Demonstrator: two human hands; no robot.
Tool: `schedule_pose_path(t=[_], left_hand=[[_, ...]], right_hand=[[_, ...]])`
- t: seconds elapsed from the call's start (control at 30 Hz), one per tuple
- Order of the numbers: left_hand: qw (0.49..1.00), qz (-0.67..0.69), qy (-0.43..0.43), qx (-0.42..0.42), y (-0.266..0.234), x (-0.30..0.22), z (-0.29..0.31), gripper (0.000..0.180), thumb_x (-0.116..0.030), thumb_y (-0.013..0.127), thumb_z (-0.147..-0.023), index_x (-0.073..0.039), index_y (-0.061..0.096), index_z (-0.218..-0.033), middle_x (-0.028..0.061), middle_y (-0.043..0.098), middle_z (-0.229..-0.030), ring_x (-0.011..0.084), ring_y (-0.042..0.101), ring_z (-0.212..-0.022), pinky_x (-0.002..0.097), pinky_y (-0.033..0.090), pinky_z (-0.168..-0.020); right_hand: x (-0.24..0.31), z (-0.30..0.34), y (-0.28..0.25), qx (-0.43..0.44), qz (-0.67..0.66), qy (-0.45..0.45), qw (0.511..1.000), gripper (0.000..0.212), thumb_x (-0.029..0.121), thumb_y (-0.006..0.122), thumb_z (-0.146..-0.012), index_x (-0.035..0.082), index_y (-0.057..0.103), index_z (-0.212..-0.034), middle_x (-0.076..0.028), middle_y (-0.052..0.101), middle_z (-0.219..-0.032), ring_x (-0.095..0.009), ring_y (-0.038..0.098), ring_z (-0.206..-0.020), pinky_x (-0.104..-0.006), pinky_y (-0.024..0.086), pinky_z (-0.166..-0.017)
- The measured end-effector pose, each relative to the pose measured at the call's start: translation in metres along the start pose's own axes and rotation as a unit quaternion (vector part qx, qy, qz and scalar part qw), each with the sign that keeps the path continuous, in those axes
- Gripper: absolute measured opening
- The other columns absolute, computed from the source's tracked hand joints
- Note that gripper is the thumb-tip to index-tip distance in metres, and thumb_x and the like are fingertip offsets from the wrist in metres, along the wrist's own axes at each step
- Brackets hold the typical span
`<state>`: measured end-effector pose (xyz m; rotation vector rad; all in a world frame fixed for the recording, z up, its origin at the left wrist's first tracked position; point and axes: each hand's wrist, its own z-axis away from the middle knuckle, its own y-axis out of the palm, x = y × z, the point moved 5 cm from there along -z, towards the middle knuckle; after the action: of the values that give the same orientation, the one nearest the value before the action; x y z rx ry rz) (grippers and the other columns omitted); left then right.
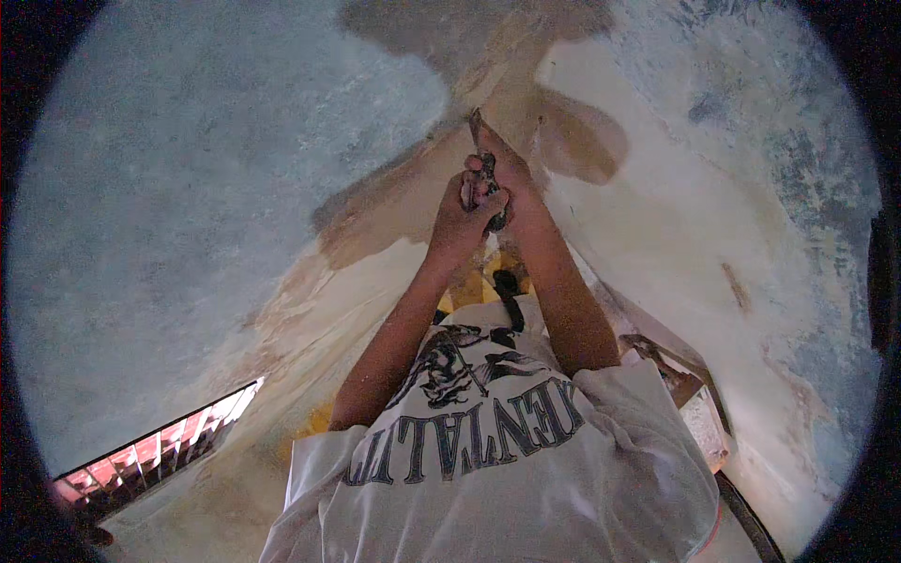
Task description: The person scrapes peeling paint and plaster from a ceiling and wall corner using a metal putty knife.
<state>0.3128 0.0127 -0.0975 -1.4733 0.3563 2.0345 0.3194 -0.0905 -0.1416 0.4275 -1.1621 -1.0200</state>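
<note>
Both my hands are raised close together in front of a wall corner. My left hand [462,214] is closed around a dark grey, stained object [487,199], whose exact kind I cannot make out. Just above and to its right, my right hand [508,167] is closed too, its fingers mostly turned from view. A thin, dark pointed piece [476,124] sticks up beyond the right hand and meets or nearly meets the wall. The brown damp-looking patch [385,183] of the wall spreads around the hands.
Pale blue wall [188,169] rises on the left, and a whitish patchy wall [676,178] on the right. At lower left is a barred window opening [164,446]. Yellow-brown flooring [466,287] shows below my hands. A brown-edged object [690,394] is at lower right.
</note>
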Motion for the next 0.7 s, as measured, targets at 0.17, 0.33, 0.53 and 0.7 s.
schedule_pose_path(t=[0.17, 0.33, 0.53, 0.7], left_hand=[[0.998, 0.030, 0.035, -0.039, -0.003, 0.019, -0.014, 0.045, -0.039, 0.065, -0.087, -0.009, 0.046, -0.114, 0.0037, 0.054, -0.092, 0.0117, 0.053, -0.078, 0.0264, 0.045, -0.062], [0.998, 0.052, 0.028, -0.034, 0.001, 0.016, -0.011, 0.051, -0.029, 0.062, -0.087, 0.002, 0.043, -0.123, 0.0120, 0.057, -0.103, 0.0196, 0.057, -0.093, 0.0331, 0.047, -0.082], [0.993, 0.030, 0.075, -0.085, -0.014, 0.023, -0.012, 0.035, -0.036, 0.052, -0.095, -0.008, 0.047, -0.116, 0.0031, 0.056, -0.085, 0.0079, 0.047, -0.060, 0.0238, 0.039, -0.052], [0.991, -0.034, 0.125, -0.038, -0.025, -0.005, -0.003, 0.044, -0.032, 0.051, -0.095, -0.001, 0.043, -0.126, 0.0160, 0.060, -0.102, 0.0233, 0.060, -0.095, 0.0350, 0.047, -0.085]], right_hand=[[0.000, -0.021, 0.008, -0.016, 0.002, 0.037, 0.999, 0.047, 0.045, 0.057, -0.092, 0.028, 0.045, -0.133, 0.001, 0.051, -0.065, -0.011, 0.041, -0.038, -0.0256, 0.035, -0.032], [0.005, -0.020, 0.003, -0.095, 0.091, 0.004, 0.991, 0.049, 0.049, 0.052, -0.093, 0.028, 0.041, -0.137, 0.000, 0.051, -0.065, -0.013, 0.043, -0.040, -0.0277, 0.036, -0.034], [-0.008, -0.020, 0.017, -0.094, 0.063, -0.039, 0.993, 0.042, 0.052, 0.049, -0.094, 0.018, 0.047, -0.119, -0.004, 0.053, -0.070, -0.015, 0.048, -0.046, -0.0307, 0.042, -0.040], [-0.022, -0.016, 0.017, -0.089, 0.031, -0.091, 0.991, 0.039, 0.051, 0.046, -0.095, 0.015, 0.047, -0.109, -0.006, 0.054, -0.073, -0.018, 0.051, -0.051, -0.0327, 0.044, -0.043]])
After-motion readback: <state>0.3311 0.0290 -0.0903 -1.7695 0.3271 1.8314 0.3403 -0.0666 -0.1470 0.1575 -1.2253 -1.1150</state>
